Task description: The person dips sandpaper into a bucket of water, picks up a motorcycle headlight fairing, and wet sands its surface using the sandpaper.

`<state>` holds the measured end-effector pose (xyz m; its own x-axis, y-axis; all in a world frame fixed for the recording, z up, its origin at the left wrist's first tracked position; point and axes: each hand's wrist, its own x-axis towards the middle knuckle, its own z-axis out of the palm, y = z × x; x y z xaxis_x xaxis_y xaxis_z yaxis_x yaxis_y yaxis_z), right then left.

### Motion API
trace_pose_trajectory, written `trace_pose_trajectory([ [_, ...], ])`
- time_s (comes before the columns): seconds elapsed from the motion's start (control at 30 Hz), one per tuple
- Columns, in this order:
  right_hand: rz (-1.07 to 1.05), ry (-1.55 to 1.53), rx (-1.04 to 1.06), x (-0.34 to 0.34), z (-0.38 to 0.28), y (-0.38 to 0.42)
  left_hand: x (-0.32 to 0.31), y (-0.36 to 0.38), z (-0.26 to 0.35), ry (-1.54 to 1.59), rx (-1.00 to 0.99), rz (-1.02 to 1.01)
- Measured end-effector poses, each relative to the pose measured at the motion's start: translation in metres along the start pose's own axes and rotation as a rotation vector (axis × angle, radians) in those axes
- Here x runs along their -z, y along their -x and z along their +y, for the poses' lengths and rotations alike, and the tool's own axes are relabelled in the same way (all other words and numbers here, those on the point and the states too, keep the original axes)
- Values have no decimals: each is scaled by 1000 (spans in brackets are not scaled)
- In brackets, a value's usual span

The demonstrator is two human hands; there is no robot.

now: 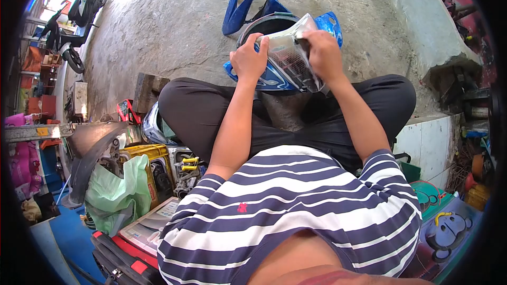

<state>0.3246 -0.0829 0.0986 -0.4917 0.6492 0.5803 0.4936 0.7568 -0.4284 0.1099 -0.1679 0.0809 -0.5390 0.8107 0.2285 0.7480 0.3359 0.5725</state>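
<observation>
I sit cross-legged with a blue motorcycle body panel (329, 22) in front of my lap. Over the panel is a whitish, partly see-through piece with a mesh pattern (288, 57). My left hand (249, 60) grips this piece at its left edge, thumb uppermost. On its right side my right hand (322, 55) has its fingers closed on the upper edge. A white swirl graphic on blue shows beneath the lower left of the piece. Behind it lies a dark rounded rim (264, 22), partly covered.
Another blue fairing frame (245, 8) lies on the concrete floor ahead. A motorbike (79, 18) stands far left. By my left knee are a wooden block (148, 92), a green plastic bag (119, 190) and a yellow toolbox (145, 151). A white tiled ledge (425, 140) is at right.
</observation>
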Motion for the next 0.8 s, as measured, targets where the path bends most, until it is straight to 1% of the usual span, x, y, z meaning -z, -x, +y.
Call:
trace_pose_trajectory([
  [0.1,15,40,-74,-1,5,2,-2,0,0,-8,-4,-2],
  [0.13,65,-47,58,-4,-3,5,-1,0,0,-6,-2,-2],
  [0.23,15,-79,218,-12,-29,15,0,0,-1,-7,10,-4],
  [0.3,9,-91,146,-8,-26,11,0,-1,-2,-3,4,-5],
  [0.37,32,-70,37,-4,-5,5,-2,0,-3,12,-13,-3],
  [0.4,37,-46,-67,-3,3,3,-4,0,-4,5,-22,9],
  [0.47,25,-44,-79,-3,9,7,-6,-1,-6,-10,-38,40],
  [0.5,19,-43,-83,-2,8,6,-4,-1,-4,-8,-24,20],
  [0.53,30,-52,20,-5,1,9,-2,-1,-2,-7,-9,0],
  [0.63,-12,-24,225,-8,-24,16,2,0,1,-1,12,-18],
  [0.67,-29,22,245,-6,-26,14,2,0,1,0,11,-20],
  [0.77,43,16,118,-6,3,2,-5,1,-5,-4,-41,50],
  [0.8,50,1,48,-5,11,-1,-4,1,-4,-6,-32,34],
])
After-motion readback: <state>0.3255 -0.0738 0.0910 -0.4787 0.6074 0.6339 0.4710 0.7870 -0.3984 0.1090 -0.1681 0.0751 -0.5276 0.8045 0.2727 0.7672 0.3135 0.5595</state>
